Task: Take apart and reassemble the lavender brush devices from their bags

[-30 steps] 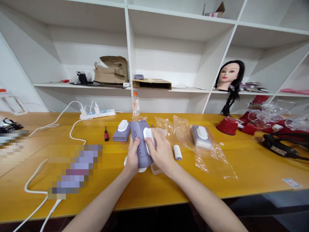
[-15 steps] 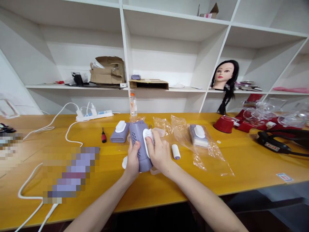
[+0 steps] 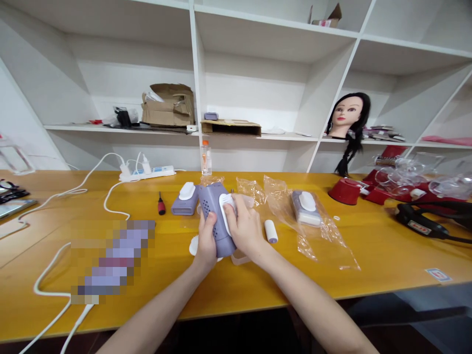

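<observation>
A purple-grey plastic device [image 3: 221,241] with rows of small holes is held tilted above the table, between both hands. My left hand [image 3: 206,246] is closed around its left side, the thumb lying over the holes. On its right face sits a white ribbed oval piece [image 3: 223,204], and my right hand [image 3: 246,231] is closed with thumb and fingers pressed against that piece. Whether the piece is fixed to the housing, I cannot tell. Partly hidden behind my left hand lies a white round-edged part [image 3: 193,246]. A clear plastic piece [image 3: 239,257] shows below my right hand.
Nearby lie a similar device [image 3: 180,206], a red-black screwdriver [image 3: 161,205], a white cylinder [image 3: 271,231] and another device [image 3: 305,216] on clear plastic wrap [image 3: 330,241]. White cables run left from a power strip [image 3: 158,172]. Red machines [image 3: 344,191] stand right.
The view has shifted slightly, so the whole scene sits a little to the right. Both hands keep nearly the same grip on the purple-grey device.
</observation>
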The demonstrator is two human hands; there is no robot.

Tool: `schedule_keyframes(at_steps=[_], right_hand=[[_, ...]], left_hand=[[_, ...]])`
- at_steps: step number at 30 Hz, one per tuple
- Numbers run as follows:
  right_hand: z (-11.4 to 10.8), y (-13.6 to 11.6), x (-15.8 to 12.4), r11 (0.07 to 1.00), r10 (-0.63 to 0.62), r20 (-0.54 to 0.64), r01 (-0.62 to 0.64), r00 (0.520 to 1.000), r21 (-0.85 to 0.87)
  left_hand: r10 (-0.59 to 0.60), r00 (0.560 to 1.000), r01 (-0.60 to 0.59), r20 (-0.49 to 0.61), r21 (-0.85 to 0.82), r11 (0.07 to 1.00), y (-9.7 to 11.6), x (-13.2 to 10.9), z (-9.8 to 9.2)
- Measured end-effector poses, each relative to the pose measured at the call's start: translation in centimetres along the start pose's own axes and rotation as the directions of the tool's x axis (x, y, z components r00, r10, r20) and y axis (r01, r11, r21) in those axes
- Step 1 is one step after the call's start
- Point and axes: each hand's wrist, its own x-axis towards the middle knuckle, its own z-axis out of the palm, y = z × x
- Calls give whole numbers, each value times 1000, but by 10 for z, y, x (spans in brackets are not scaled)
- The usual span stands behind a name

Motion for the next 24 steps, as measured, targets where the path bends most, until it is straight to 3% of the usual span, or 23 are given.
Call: schedule_keyframes(at_steps=[4, 12, 19, 24], right_hand=[[3, 7, -1, 999, -32, 24, 32, 999, -15], [3, -2, -1, 1000, 28, 8, -28, 1000, 2], [7, 15, -3, 990, -106, 22, 107, 994, -96], [7, 12, 0, 996, -36, 18, 38, 999, -83]], left_hand=[[-74, 997, 74, -1, -6, 997, 4, 3, 3], [91, 996, -91, 5, 32, 995, 1, 4, 2], [17, 997, -26, 69, 128, 991, 1, 5, -3], [58, 997, -64, 54, 126, 990, 0, 7, -1]])
